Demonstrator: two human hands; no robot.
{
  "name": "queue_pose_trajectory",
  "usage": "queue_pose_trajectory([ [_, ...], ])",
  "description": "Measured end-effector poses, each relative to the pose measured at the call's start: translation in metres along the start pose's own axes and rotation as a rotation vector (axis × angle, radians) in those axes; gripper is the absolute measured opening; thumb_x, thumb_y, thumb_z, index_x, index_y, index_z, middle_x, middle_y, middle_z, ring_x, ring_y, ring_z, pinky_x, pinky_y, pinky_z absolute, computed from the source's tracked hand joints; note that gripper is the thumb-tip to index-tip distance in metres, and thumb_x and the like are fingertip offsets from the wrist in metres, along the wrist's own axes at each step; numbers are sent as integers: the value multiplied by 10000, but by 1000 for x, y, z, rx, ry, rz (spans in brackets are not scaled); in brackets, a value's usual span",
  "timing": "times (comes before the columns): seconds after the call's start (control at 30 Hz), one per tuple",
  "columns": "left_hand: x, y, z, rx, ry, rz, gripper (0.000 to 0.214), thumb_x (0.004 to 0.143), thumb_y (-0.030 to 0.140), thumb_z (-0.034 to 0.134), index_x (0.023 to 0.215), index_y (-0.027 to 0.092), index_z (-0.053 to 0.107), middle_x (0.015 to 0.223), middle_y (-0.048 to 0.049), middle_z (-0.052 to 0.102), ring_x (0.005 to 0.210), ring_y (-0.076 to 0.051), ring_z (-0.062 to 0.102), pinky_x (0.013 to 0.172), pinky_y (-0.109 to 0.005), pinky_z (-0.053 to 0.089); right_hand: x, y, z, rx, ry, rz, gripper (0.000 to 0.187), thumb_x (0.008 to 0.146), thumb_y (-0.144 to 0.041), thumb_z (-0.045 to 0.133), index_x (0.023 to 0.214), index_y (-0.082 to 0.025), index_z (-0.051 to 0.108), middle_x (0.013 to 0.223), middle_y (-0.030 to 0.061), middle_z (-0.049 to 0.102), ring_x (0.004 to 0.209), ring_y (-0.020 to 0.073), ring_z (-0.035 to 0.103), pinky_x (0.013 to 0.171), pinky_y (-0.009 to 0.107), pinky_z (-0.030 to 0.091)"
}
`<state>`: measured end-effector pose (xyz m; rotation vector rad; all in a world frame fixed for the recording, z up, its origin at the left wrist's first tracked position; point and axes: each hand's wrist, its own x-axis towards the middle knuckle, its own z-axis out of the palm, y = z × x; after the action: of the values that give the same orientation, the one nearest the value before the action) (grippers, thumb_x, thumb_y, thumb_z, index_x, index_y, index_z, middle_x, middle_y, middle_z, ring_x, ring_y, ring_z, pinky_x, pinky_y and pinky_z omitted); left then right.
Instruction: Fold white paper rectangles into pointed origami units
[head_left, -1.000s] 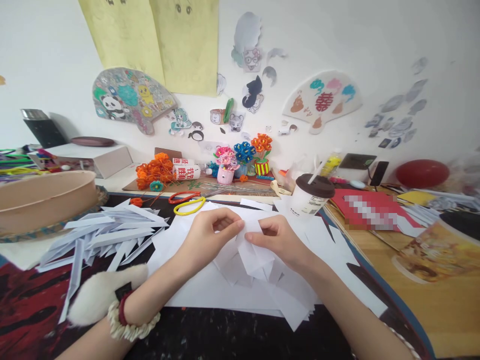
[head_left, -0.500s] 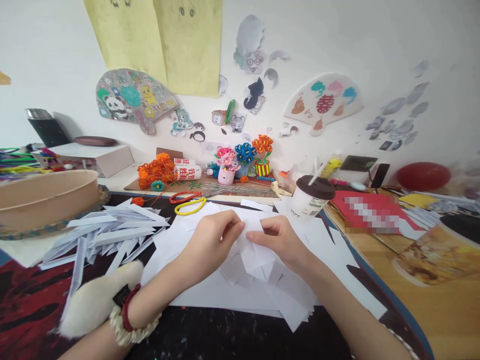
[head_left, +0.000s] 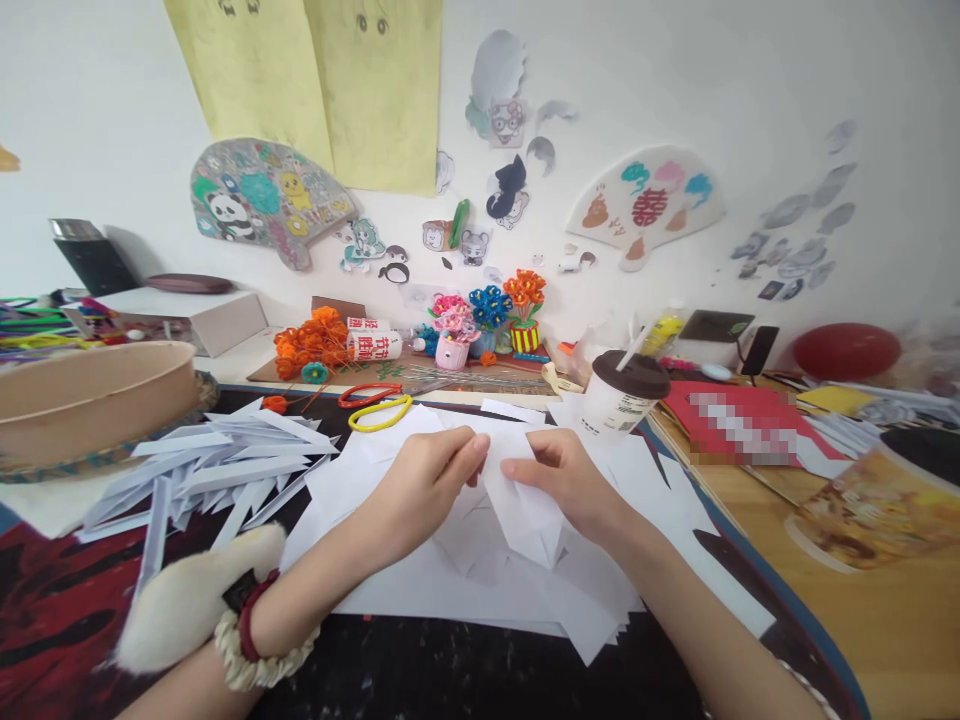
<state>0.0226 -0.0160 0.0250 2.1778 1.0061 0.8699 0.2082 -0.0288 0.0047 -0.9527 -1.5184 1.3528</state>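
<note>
Between my hands, above the desk, is a folded sheet of white paper (head_left: 525,505). My left hand (head_left: 439,470) pinches its left edge between thumb and fingers. On the right side, my right hand (head_left: 562,475) grips the same paper, thumb on the near face and fingers behind it. Below lies a spread stack of white paper sheets (head_left: 397,585), partly hidden by my hands and forearms. Left of the stack is a heap of folded white paper strips (head_left: 247,460).
Scissors with yellow and red handles (head_left: 381,412) lie behind the stack. A lidded drink cup (head_left: 619,400) with a straw stands at its right rear. A round tan basket (head_left: 97,390) is at left, a white fluffy object (head_left: 195,600) by my left forearm, a printed paper tub (head_left: 877,510) at right.
The folded paper has turned and shows a longer, smoother face, its lower end now pointing down to the right. Both hands have shifted only slightly and keep hold of it.
</note>
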Motion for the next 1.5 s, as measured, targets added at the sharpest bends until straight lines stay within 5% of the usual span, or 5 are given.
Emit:
queue_pose_trajectory([
  [0.2,5,-5,-2,-293,32,-77,161,840,310,568,775,164,582,643,15,554,569,-108,495,497,-212,399,1,-1,0,-152,17,-3,325,792,-424,682,639,-152,593,611,-23,493,554,98,409,497,235,283],
  [0.43,5,-1,-5,-572,203,-295,177,832,305,592,808,158,496,711,-36,681,520,-97,533,517,-223,458,5,3,-3,68,329,0,546,750,-436,738,1224,-237,555,1023,63,614,819,182,592,643,286,472],
  [0.63,3,5,4,-729,125,-340,182,835,293,591,783,168,470,663,-5,659,571,-98,551,597,-227,467,6,9,2,107,98,2,316,811,-423,694,942,-136,686,859,71,649,669,132,572,619,276,473],
  [1.03,-1,1,18,-412,6,-338,189,831,284,551,713,175,451,669,-22,662,482,-87,499,459,-210,402,5,7,4,-176,377,-67,308,803,-433,686,709,-140,664,630,28,623,532,124,565,519,255,458],
  [1.5,0,4,15,-489,15,-376,183,839,315,557,777,147,519,639,-3,624,480,-78,468,452,-196,387,4,6,5,-64,230,-144,284,863,-404,631,750,-146,667,694,37,649,591,123,587,545,242,473],
])
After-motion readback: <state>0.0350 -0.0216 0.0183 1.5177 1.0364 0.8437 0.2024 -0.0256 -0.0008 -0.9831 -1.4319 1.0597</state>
